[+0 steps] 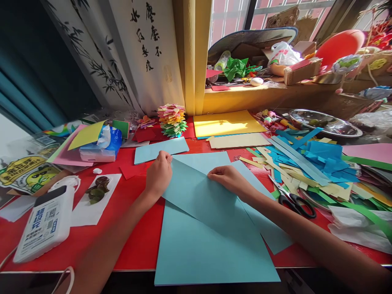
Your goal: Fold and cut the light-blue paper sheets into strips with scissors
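My left hand [159,173] pinches the upper left corner of a light blue sheet of paper [202,196], which is tilted above other sheets. My right hand [225,177] holds the same sheet's upper edge between thumb and fingertips. Beneath it lies a large light blue sheet [211,253], its lower edge reaching past the table's front edge. Another light blue sheet [271,228] sticks out at an angle under my right forearm. Behind my left hand rests a folded light blue piece [162,150].
Black-handled scissors [294,200] lie beside heaped paper strips [306,159] on the right. Behind stand a layered paper ornament [172,120] and yellow paper [226,123]. Leftward are a tissue pack [102,147], brown peels on white paper [81,212] and a white box [45,228] with a cable.
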`<state>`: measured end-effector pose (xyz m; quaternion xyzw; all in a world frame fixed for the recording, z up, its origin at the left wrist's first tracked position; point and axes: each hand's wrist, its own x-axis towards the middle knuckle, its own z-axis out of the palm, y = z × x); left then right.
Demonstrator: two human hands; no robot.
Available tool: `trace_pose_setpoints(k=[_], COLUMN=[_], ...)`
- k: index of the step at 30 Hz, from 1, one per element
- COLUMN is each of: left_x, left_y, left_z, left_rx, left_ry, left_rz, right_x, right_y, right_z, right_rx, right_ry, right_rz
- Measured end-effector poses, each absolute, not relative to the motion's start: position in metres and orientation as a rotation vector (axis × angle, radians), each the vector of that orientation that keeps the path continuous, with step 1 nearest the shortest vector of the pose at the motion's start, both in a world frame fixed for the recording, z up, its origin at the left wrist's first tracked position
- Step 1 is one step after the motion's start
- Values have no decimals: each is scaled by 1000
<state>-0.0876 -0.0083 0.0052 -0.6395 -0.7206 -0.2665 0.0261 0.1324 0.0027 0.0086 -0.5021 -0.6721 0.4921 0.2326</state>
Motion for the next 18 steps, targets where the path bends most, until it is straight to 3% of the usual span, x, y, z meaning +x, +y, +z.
trace_pose_setpoints(k=[10,18], left_x=[-114,-133], left_y=[0,2], left_z=[13,24], left_rx=[-1736,-1525], left_ry=[-2234,-2171], left_rz=[-753,-737], right_x=[137,136], right_y=[10,12], right_z=[7,5], right_rx=[-1359,-1263], right_ry=[-1970,-1783], right_rz=[1237,1562])
